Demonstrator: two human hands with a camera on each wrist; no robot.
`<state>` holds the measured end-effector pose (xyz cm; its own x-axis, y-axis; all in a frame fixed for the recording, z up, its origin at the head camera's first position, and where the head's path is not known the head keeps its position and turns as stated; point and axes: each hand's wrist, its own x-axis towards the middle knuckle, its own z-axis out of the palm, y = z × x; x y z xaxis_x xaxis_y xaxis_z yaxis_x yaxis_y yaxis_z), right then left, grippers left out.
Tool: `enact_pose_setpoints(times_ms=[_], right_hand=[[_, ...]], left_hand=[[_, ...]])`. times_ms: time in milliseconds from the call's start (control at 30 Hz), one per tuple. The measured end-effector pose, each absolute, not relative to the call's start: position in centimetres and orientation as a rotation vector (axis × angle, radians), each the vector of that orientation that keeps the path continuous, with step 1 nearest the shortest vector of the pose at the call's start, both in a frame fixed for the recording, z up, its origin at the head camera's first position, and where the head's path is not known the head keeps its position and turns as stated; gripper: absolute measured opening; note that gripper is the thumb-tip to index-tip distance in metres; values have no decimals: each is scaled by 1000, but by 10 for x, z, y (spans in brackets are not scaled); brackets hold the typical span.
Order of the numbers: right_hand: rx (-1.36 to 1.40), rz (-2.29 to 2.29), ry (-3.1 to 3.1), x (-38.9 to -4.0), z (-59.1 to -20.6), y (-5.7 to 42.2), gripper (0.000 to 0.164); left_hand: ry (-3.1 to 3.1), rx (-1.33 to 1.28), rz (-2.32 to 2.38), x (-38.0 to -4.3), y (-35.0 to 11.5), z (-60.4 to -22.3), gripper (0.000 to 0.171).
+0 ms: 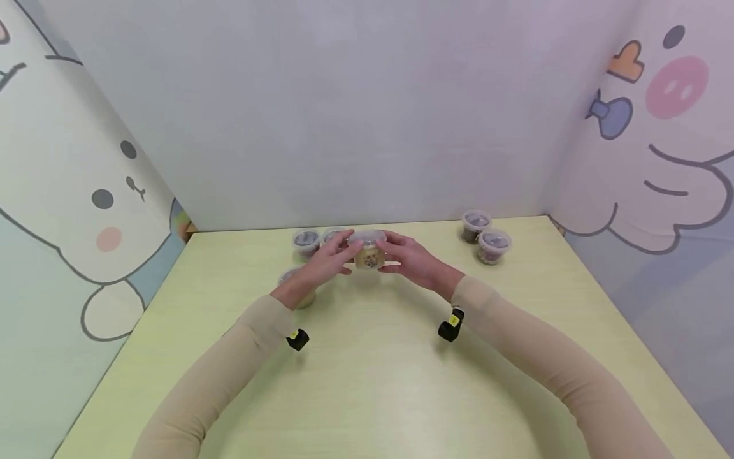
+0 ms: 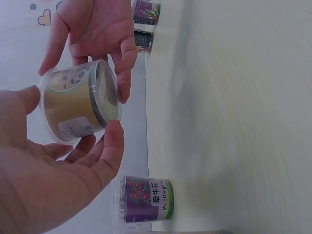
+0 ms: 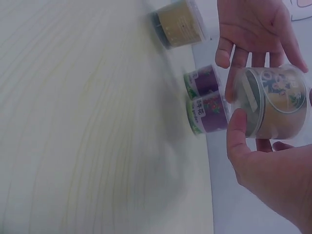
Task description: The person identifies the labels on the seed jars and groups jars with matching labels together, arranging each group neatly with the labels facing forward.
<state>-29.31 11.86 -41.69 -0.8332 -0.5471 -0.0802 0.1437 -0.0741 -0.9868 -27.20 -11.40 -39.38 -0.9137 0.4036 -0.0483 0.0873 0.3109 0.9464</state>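
A round clear-lidded cup with a tan wrapper (image 1: 369, 256) is held up off the table between both hands. My left hand (image 1: 325, 262) grips its left side, thumb near the lid and fingers curled about the base. From the other side my right hand (image 1: 417, 261) grips it in the same way. In the left wrist view the cup (image 2: 73, 105) shows a white label and a printed picture. The right wrist view shows fingertips of both hands at the base of the cup (image 3: 282, 107).
Two purple-wrapped cups (image 1: 306, 242) stand at the back, left of the hands. Another tan cup (image 1: 308, 299) is partly hidden by my left wrist. At the back right stand a dark cup (image 1: 474, 225) and a purple cup (image 1: 493, 246). A pale wall (image 1: 367, 127) rises behind the table.
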Motion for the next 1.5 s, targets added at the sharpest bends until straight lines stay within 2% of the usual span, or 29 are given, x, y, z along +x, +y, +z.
enact_pose_setpoints(times_ms=[367, 833, 1233, 1367, 1500], right_hand=[[-378, -1940, 1728, -289, -415, 121, 63], [-499, -1837, 1807, -287, -419, 118, 64], [-592, -1710, 1947, -288, -424, 113, 59], [-617, -1717, 1950, -286, -428, 108, 64], [-639, -1698, 1988, -279, -432, 100, 75]], left_hand=[[2178, 502, 1694, -269, -124, -398, 66], [2162, 512, 1647, -267, -135, -399, 75], [2362, 625, 1400, -270, -156, -394, 79], [2421, 703, 1310, -270, -161, -390, 79], [2522, 820, 1141, -270, -170, -387, 77]])
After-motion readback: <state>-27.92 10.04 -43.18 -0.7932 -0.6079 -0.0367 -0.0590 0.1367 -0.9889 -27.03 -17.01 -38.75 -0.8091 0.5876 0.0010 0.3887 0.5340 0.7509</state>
